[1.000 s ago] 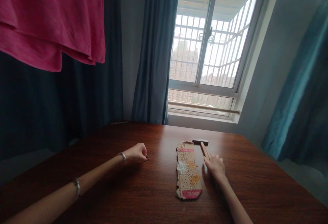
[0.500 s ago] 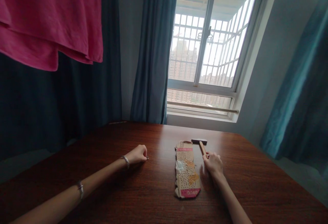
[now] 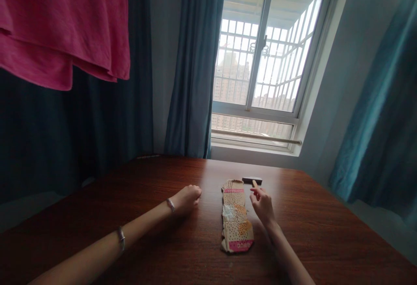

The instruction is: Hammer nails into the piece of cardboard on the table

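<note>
My left hand (image 3: 189, 198) rests on the dark wooden table (image 3: 156, 233) as a closed fist, left of a flattened strip of spotted cardboard (image 3: 236, 217) with pink bands. Whatever the fist holds is hidden. My right hand (image 3: 262, 205) is just right of the cardboard, its fingers curled round the wooden handle of a small hammer (image 3: 252, 181). The hammer's dark head lies on the table beyond the fingers, at the far end of the cardboard. Two bracelets are on my left arm.
A window (image 3: 260, 67) with bars stands behind the table, with blue curtains (image 3: 192, 72) at both sides. A pink cloth (image 3: 61, 24) hangs at the upper left. The table's far edge runs just beyond the hammer.
My left fist has slid right toward the cardboard, and the thin metal piece that stuck out of it no longer shows. My right hand has closed on the hammer handle and moved up it.
</note>
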Demonstrator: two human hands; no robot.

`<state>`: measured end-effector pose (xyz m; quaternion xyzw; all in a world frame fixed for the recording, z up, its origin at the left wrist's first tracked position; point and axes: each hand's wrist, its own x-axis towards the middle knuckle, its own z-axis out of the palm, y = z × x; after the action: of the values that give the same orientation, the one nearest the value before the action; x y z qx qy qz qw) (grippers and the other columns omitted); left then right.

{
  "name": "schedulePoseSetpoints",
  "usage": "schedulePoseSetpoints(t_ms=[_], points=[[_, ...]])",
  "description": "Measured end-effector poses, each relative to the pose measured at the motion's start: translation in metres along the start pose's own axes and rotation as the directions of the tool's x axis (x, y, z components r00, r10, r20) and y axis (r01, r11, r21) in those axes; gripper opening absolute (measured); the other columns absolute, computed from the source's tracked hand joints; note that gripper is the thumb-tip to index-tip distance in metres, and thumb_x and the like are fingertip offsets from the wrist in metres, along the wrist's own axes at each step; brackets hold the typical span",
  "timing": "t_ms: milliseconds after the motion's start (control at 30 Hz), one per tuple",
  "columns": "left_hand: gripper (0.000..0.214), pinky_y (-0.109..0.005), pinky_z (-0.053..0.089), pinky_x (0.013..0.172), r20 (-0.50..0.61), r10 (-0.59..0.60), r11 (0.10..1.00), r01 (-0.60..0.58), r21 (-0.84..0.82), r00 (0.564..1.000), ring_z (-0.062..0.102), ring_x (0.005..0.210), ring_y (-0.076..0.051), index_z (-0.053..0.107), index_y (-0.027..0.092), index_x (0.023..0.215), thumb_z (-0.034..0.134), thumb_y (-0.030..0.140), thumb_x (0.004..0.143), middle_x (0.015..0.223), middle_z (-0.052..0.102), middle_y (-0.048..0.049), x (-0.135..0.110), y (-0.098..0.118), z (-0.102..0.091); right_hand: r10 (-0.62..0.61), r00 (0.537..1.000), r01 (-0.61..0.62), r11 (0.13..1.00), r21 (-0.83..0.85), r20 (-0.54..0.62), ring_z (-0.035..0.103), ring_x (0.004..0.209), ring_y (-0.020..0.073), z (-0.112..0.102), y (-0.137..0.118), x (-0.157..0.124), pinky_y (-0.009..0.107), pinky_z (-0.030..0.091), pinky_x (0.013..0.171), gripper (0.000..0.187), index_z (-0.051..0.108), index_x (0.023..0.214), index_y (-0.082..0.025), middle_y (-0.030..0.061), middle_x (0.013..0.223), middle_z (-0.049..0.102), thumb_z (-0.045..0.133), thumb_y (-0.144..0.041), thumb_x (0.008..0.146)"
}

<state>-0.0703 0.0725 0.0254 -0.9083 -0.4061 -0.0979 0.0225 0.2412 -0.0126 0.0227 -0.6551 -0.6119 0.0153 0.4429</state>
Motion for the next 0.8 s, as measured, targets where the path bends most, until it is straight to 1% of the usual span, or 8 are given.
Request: schedulePoseSetpoints(t_ms=[100, 167, 233, 333, 433, 633, 733, 800], points=[[0.008, -0.027, 0.042, 0.066, -0.027, 0.176, 0.984, -0.176, 0.021, 0.984, 0.055, 0.07, -0.018, 0.054, 0.014, 0.072, 0.046, 0.014, 0.075, 0.074, 0.058, -0.0087, 0.01, 0.024, 0.004, 0.01, 0.996, -0.036, 0.954, 0.298, 0.086, 0.055, 0.061, 0.0161, 0.012, -0.02, -0.007, 0.027, 0.044, 0.059, 0.028, 0.066, 0.084, -0.015, 0.0069, 0.074, 0.063, 0.049, -0.034, 0.074], [0.012, -0.026, 0.042, 0.066, -0.079, 0.284, 0.959, -0.281, 0.04, 0.956, 0.054, 0.07, -0.017, 0.053, 0.014, 0.075, 0.042, 0.013, 0.079, 0.075, 0.057, -0.0083, 0.015, 0.039, 0.005, 0.063, 0.971, -0.168, 0.863, 0.477, 0.229, 0.05, 0.049, 0.0126, 0.02, -0.031, -0.012, 0.024, 0.04, 0.045, 0.033, 0.066, 0.08, -0.013, 0.0048, 0.064, 0.061, 0.053, -0.042, 0.071], [0.016, -0.025, 0.041, 0.063, -0.118, 0.361, 0.932, -0.356, 0.066, 0.925, 0.053, 0.069, -0.016, 0.053, 0.014, 0.078, 0.038, 0.013, 0.082, 0.076, 0.056, -0.0078, 0.016, 0.052, 0.006, 0.119, 0.912, -0.343, 0.746, 0.571, 0.393, 0.042, 0.038, 0.0084, 0.028, -0.039, -0.016, 0.021, 0.032, 0.036, 0.037, 0.065, 0.073, -0.011, 0.0004, 0.051, 0.053, 0.058, -0.048, 0.067], [0.02, -0.024, 0.041, 0.062, -0.166, 0.427, 0.904, -0.423, 0.059, 0.889, 0.052, 0.069, -0.015, 0.054, 0.015, 0.083, 0.034, 0.018, 0.086, 0.077, 0.056, -0.0077, 0.015, 0.067, 0.005, 0.135, 0.827, -0.511, 0.584, 0.63, 0.545, 0.038, 0.038, 0.0048, 0.035, -0.045, -0.022, 0.017, 0.025, 0.034, 0.037, 0.063, 0.067, -0.011, -0.0017, 0.051, 0.05, 0.063, -0.048, 0.063], [0.024, -0.025, 0.041, 0.064, -0.213, 0.482, 0.87, -0.492, 0.003, 0.85, 0.052, 0.073, -0.015, 0.054, 0.016, 0.091, 0.031, 0.021, 0.087, 0.079, 0.056, -0.0083, 0.015, 0.075, 0.005, 0.113, 0.775, -0.597, 0.451, 0.664, 0.621, 0.038, 0.041, 0.003, 0.037, -0.047, -0.026, 0.015, 0.021, 0.035, 0.033, 0.065, 0.07, -0.011, 0.0008, 0.062, 0.056, 0.067, -0.044, 0.061], [0.026, -0.028, 0.043, 0.069, -0.251, 0.515, 0.816, -0.558, -0.149, 0.82, 0.051, 0.082, -0.017, 0.056, 0.016, 0.09, 0.031, 0.023, 0.087, 0.085, 0.056, -0.0102, 0.016, 0.081, 0.004, 0.008, 0.719, -0.673, 0.261, 0.692, 0.695, 0.039, 0.045, 0.0031, 0.043, -0.044, -0.03, 0.015, 0.026, 0.039, 0.031, 0.065, 0.075, -0.012, 0.0003, 0.064, 0.057, 0.071, -0.039, 0.06], [0.026, -0.03, 0.044, 0.07, -0.23, 0.525, 0.805, -0.566, -0.18, 0.819, 0.051, 0.082, -0.018, 0.057, 0.017, 0.088, 0.032, 0.024, 0.087, 0.085, 0.056, -0.0106, 0.016, 0.083, 0.0, 0.008, 0.697, -0.701, 0.218, 0.679, 0.717, 0.042, 0.047, 0.0047, 0.046, -0.043, -0.03, 0.017, 0.032, 0.043, 0.03, 0.064, 0.072, -0.012, -0.0001, 0.064, 0.057, 0.073, -0.037, 0.058], [0.025, -0.03, 0.044, 0.071, -0.213, 0.522, 0.805, -0.56, -0.199, 0.826, 0.051, 0.083, -0.018, 0.057, 0.018, 0.09, 0.033, 0.024, 0.087, 0.087, 0.056, -0.0107, 0.015, 0.084, -0.003, 0.013, 0.712, -0.688, 0.216, 0.693, 0.702, 0.045, 0.049, 0.0055, 0.046, -0.041, -0.028, 0.017, 0.034, 0.045, 0.027, 0.064, 0.071, -0.013, -0.0002, 0.064, 0.057, 0.072, -0.034, 0.059]])
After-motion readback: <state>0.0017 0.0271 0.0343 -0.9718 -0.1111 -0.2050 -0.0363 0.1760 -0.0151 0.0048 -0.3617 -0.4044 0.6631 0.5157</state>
